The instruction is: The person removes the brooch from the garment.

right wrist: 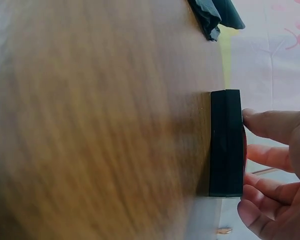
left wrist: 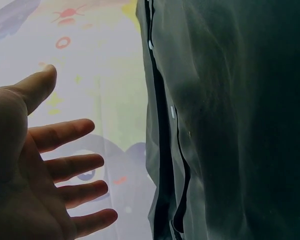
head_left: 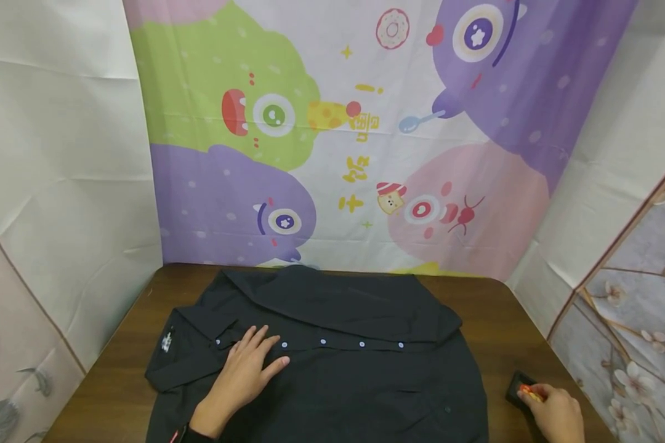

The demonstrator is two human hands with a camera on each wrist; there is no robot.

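A dark brown wooden table [head_left: 499, 320] with rounded far corners is seen. A black button-up shirt [head_left: 338, 369] is spread flat across most of it, with its row of pale buttons running left to right. A small black block [head_left: 518, 387] is set on the bare wood near the right edge, apart from the shirt.

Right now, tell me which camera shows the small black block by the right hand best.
The right wrist view: the black block fills the frame, standing on the table with the right hand's fingers against it. The head view shows it small, half hidden by that hand. The left wrist view misses it.
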